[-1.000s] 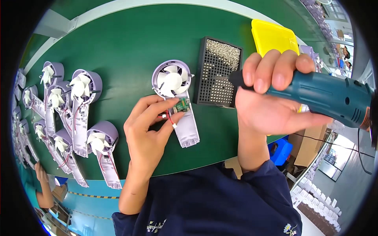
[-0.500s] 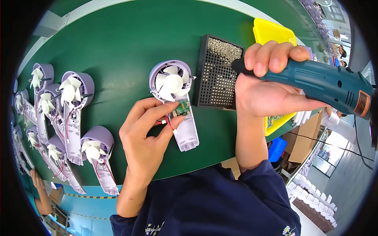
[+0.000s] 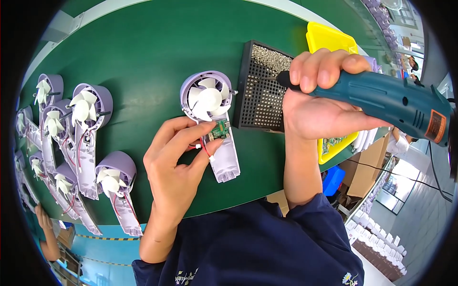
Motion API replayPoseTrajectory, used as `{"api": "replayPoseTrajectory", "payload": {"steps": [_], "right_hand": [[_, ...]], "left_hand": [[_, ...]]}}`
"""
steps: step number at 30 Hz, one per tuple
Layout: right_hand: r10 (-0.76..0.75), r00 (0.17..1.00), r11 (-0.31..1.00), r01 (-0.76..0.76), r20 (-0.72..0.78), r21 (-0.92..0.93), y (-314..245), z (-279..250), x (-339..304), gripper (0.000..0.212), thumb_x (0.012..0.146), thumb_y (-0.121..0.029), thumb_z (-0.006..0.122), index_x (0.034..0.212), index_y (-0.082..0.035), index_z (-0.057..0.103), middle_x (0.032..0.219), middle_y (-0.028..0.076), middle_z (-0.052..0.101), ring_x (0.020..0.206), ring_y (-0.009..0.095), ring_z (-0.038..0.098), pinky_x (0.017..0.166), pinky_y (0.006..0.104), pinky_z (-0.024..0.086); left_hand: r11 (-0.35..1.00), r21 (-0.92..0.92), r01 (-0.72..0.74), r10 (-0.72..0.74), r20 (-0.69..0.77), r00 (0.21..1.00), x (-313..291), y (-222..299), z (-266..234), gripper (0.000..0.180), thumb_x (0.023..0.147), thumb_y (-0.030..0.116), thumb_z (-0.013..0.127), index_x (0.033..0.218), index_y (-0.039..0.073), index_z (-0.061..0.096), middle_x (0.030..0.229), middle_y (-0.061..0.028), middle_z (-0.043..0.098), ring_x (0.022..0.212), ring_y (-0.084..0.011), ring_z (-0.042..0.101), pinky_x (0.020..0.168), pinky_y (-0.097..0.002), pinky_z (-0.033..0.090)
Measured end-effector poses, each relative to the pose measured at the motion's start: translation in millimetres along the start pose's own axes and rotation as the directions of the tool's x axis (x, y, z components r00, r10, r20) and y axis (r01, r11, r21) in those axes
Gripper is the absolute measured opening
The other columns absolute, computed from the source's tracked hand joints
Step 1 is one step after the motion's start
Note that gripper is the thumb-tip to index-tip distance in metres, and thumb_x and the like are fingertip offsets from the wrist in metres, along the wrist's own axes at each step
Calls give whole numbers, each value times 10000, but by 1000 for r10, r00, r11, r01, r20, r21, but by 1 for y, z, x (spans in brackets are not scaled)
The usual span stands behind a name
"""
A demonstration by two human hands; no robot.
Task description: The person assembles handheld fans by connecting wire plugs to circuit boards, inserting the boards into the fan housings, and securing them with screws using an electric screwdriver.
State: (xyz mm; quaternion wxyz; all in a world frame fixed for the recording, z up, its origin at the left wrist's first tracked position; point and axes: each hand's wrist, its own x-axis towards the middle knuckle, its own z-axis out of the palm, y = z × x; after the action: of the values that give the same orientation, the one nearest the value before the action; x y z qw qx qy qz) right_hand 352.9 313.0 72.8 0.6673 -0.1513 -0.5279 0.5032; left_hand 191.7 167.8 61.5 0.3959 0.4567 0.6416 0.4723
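Note:
In front of me a lilac handheld fan housing (image 3: 226, 164) lies on the table, its white fan blades (image 3: 208, 99) at the far end. My left hand (image 3: 174, 155) pinches a small green circuit board (image 3: 220, 130) between thumb and fingers, against the housing's handle. Red and dark wires with white plugs come out beside the fingertips. Wrapped in my right hand (image 3: 320, 97) is a teal electric screwdriver (image 3: 381, 97), lying sideways with its black nose pointing left. That nose is over the black screw tray (image 3: 242, 90), whose holes hold several small screws; the bit's end is hard to make out.
Several more lilac fan housings (image 3: 116, 174) with white blades stand at the left on the green table (image 3: 157, 43). Behind my right hand is a yellow bin (image 3: 329, 37). A black cord (image 3: 431, 176) hangs at the right. Another person's hand (image 3: 43, 218) shows at far left.
The screwdriver and my right hand have shifted slightly left over the screw tray. My left hand stays on the circuit board.

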Motion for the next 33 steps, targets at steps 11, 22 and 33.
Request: {"api": "replayPoseTrajectory", "payload": {"steps": [11, 22, 33], "right_hand": [[-92, 995, 985, 96, -38, 141, -3, 6, -5, 1021, 788, -951, 224, 1057, -21, 549, 751, 90, 554, 579, 205, 504, 538, 354, 462], [43, 993, 992, -56, 108, 114, -58, 60, -51, 333, 1047, -429, 411, 996, -121, 525, 721, 57, 547, 545, 211, 520, 534, 375, 455], [123, 970, 987, -142, 210, 77, -46, 50, -53, 459, 999, -565, 480, 1015, -109, 534, 768, 24, 528, 582, 162, 496, 553, 348, 445]], "left_hand": [[1000, -24, -11, 11, -2, 1000, 0, -1, 2, 289, 748, -26, 821, 1025, 7, 741, 985, -102, 663, 804, -186, 681, 676, -284, 587], [995, -48, -83, 82, -12, 997, 0, -5, 1, 311, 752, -36, 806, 1048, 27, 737, 980, -93, 648, 772, -175, 670, 665, -285, 590], [996, -48, -76, 75, -21, 997, -1, -8, 2, 307, 753, -3, 816, 1049, 50, 753, 997, -63, 661, 823, -148, 667, 677, -256, 570]]}}
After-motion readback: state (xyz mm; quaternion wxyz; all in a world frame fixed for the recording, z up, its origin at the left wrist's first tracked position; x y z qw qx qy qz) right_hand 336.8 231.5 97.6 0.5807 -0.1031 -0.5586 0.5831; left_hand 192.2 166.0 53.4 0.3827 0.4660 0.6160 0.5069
